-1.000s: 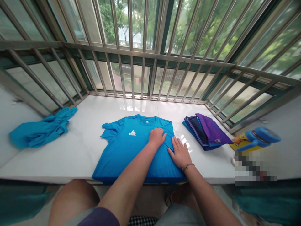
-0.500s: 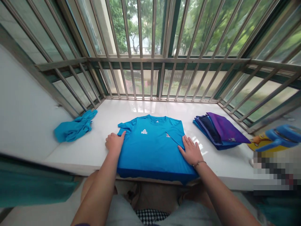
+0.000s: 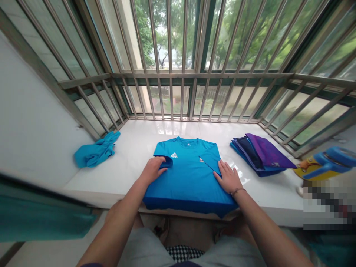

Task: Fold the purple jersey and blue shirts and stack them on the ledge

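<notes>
A blue T-shirt (image 3: 183,181) lies front up on the white sill, its collar toward the window and its lower part hanging over the front edge. Small white prints show on its chest. My left hand (image 3: 154,169) grips the left sleeve (image 3: 167,162), which is turned inward over the chest, its opening facing right. On the other side, the right sleeve (image 3: 210,157) lies folded in across the front. My right hand (image 3: 228,177) rests flat along that folded edge with its fingers spread.
A crumpled blue garment (image 3: 96,150) lies at the left by the wall. Folded purple and blue clothes (image 3: 263,154) are stacked at the right, beside a yellow and blue bottle (image 3: 319,165). Metal window bars (image 3: 191,76) enclose the back of the white sill (image 3: 133,152).
My left hand has moved right, bringing the left sleeve from outside the shirt's edge in over the chest. My right hand stays on the right edge. The view has shifted slightly.
</notes>
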`<state>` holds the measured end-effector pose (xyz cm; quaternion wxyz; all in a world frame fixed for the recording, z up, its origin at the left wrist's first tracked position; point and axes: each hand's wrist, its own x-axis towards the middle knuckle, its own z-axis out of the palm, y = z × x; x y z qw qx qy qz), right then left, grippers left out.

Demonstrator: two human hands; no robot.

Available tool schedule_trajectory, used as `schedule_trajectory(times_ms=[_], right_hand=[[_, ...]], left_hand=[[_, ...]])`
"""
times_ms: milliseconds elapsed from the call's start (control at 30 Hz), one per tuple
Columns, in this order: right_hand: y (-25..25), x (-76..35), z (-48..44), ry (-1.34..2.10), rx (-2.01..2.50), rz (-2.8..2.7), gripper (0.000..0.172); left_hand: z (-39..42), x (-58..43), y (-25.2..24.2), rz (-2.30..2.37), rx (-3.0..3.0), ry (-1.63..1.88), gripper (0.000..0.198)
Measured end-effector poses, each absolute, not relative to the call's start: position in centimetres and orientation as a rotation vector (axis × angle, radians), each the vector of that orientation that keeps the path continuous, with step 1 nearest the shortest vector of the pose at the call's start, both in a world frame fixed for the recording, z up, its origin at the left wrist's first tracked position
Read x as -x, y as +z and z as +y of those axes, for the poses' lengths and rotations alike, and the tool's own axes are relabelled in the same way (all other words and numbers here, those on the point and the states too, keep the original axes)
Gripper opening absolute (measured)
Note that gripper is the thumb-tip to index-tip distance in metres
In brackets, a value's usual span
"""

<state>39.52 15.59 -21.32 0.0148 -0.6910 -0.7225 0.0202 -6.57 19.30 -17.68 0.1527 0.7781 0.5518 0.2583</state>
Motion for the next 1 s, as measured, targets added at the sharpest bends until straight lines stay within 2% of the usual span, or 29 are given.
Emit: schedule_trajectory(times_ms=[100,300,400,500,633,767,900,1000], right_hand=[[-21.7,-39.6,15.7,0.042,2.144,-2.257,0.08],[-20.6,-39.4,15.7,0.106,2.215,-2.249,0.078],[-18.7,-37.9,15.7,0.008,2.199,-2.139,0.069],[-17.0,-33.3,15.9,-0.102,1.907,-2.071,0.056],[-16.3,-23.0,17.3,0.168,1.608,-2.165,0.045],[-16.5,-14.1,20.3,0.466,1.752,-2.036,0.05],[-16.3,-11.4,23.9,0.716,1.804,-1.856,0.02],[-16.0,-12.5,26.0,0.816,1.739,-1.776,0.024]], left_hand=[[17.4,7.4,-18.6,1.637,-2.253,0.679,0.041],[17.6,10.3,-19.4,1.648,-2.132,0.803,0.026],[18.2,10.4,-19.5,1.601,-2.141,0.82,0.025],[18.3,10.1,-19.5,1.613,-2.126,0.822,0.025],[18.0,9.8,-19.4,1.685,-2.041,0.859,0.015],[17.5,9.6,-19.3,1.876,-1.93,0.93,0.009],[17.5,9.6,-19.4,1.999,-1.801,1.027,0.009],[17.7,9.7,-19.8,2.033,-1.726,1.054,0.009]])
